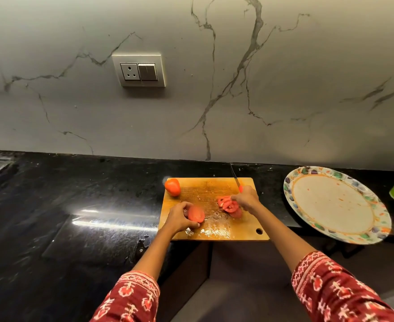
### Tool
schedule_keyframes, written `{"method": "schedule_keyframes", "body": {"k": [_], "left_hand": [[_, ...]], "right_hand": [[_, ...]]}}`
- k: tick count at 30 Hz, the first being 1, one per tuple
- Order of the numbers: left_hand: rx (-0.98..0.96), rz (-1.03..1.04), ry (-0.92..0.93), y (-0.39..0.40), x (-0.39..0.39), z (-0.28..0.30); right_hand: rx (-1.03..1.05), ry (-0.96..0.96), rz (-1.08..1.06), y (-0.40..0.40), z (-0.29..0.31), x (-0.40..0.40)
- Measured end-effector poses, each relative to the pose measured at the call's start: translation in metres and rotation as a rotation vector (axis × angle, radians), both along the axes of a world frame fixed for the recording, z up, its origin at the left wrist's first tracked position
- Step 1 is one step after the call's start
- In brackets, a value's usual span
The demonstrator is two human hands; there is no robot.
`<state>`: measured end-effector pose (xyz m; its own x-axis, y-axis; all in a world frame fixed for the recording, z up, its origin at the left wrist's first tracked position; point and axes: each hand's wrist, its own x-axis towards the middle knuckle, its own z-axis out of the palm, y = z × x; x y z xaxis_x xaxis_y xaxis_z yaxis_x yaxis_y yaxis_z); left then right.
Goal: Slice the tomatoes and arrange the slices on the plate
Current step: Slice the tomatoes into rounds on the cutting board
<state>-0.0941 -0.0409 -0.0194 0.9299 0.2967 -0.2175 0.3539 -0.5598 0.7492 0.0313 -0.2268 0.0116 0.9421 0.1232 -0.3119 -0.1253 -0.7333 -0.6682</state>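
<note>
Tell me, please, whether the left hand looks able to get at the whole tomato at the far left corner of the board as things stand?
Probably not yet: the left hand grips a tomato piece. Once released, nothing stands between it and the whole tomato.

Both arms extended forward; left hand (179,218) fingers curled, gripping; right hand (246,199) fisted, thumb side up.

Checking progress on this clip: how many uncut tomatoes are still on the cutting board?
1: the whole tomato at the board's far left corner. The left hand holds a tomato piece; slices lie by the right hand.
</note>
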Motion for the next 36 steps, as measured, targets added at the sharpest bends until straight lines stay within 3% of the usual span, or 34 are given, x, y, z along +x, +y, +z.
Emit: {"method": "schedule_keyframes", "body": {"k": [8,17,24,32,36], "left_hand": [[-0.030,-0.009,-0.007,-0.003,0.005,-0.003],[-0.025,-0.085,-0.030,0.000,0.002,-0.005],[-0.119,0.019,-0.141,-0.013,0.004,-0.006],[0.021,-0.009,-0.196,-0.022,0.019,-0.004],[-0.026,0.008,-0.304,-0.020,0.023,-0.002]], "right_hand": [[0.033,-0.138,0.067,-0.001,0.000,-0.011],[0.115,-0.163,0.269,0.007,-0.020,-0.040],[0.146,-0.192,0.269,-0.007,-0.021,-0.049],[0.129,-0.126,0.260,-0.022,-0.025,-0.055],[0.139,-0.126,0.252,-0.025,-0.021,-0.057]]}}
